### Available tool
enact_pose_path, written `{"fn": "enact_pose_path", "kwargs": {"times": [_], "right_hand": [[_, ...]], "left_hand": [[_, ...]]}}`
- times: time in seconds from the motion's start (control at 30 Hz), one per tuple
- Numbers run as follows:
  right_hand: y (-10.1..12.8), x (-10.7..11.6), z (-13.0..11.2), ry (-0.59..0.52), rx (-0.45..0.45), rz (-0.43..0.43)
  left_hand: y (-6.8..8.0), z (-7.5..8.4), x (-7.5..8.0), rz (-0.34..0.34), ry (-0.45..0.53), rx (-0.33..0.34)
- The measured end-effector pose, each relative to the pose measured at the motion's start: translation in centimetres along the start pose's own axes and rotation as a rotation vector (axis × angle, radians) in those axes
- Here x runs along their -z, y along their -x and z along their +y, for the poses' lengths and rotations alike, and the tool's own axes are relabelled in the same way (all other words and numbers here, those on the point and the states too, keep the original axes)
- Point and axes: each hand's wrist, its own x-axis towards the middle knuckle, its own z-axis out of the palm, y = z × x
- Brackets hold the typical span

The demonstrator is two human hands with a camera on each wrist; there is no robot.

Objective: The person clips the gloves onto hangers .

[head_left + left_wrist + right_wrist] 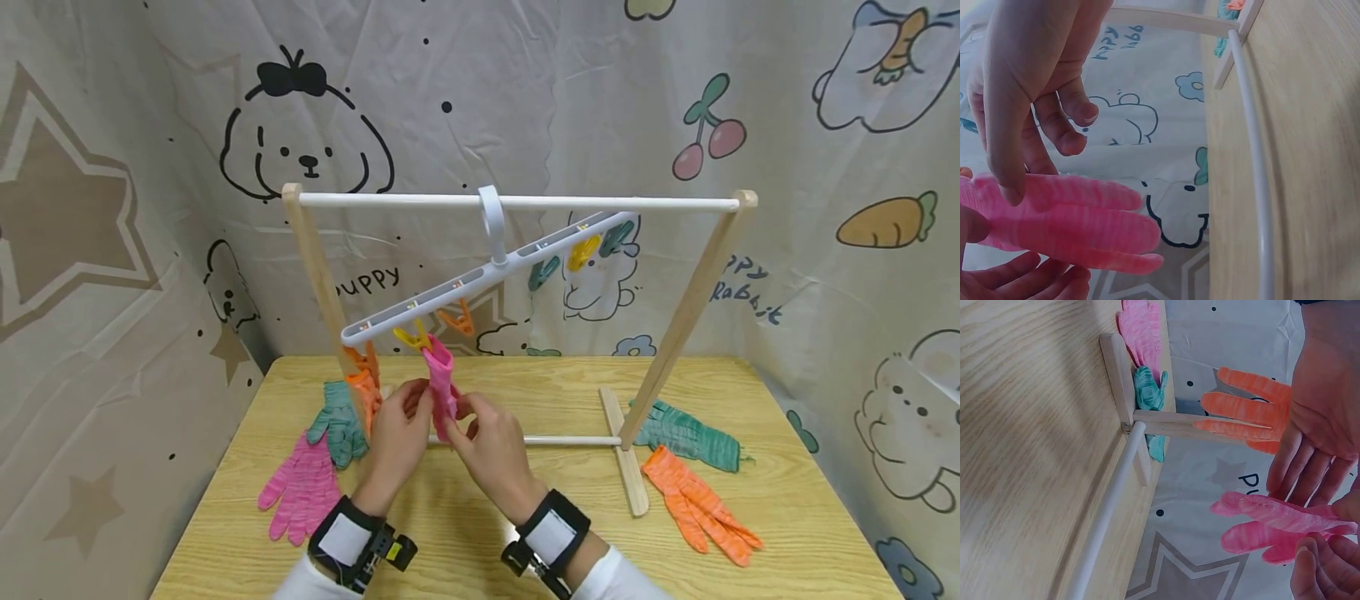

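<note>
Right hand (1325, 565) fingers pinch the pink glove (1272, 526) beside the orange glove (1244, 411).

A table (795, 517) stands in front of me, and a curtain (112, 250) hangs behind it and at both sides. A drying rack (517, 201) stands on the table. A clip hanger (491, 275) hangs from its top bar, with its left end low and its right end high. One glove (441, 385) hangs from a clip near the low end. My left hand (397, 442) is just left of that glove and my right hand (491, 450) is just right of it. Another glove (365, 387) hangs left of my hands. Two gloves (318, 467) lie on the table to the left, side by side. Two more gloves (693, 475) lie to the right, one behind the other, near the rack's right foot (624, 454).
</note>
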Motion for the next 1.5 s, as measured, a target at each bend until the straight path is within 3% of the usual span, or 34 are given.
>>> {"fn": "enact_pose_path", "kwargs": {"times": [0.47,0.73,1.13,1.5], "right_hand": [[1.2,-0.6,1.0,0.05,-0.004,0.006],[1.8,-0.8,1.4,0.046,-0.044,-0.025],[2.6,-1.1,2.1,0.048,-0.064,-0.024],[3.1,-1.5,2.8,0.094,-0.076,-0.02]], "left_hand": [[1.1,-1.5,-1.0,0.008,-0.015,-0.005],[1.7,-2.3,-1.6,-0.026,-0.01,0.006],[2.4,-3.0,-2.0,-0.069,-0.106,0.023],[2.8,-3.9,-1.9,-0.092,-0.084,0.024]]}}
